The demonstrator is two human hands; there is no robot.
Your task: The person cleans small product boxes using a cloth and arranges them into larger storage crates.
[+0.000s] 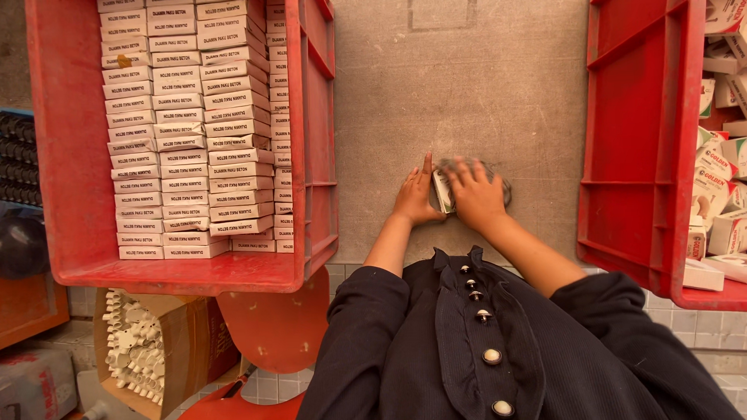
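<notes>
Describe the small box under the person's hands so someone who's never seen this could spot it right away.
Between the two red crates lies a bare grey surface. At its near edge, the left hand and right hand press on one small white box. Unlike the others, it lies outside the crates.

Both crates (66, 163) (636, 143) were red, the stacked boxes (180, 134) white, the table (460, 91) grey, the sleeves (354, 351) dark navy.
</notes>
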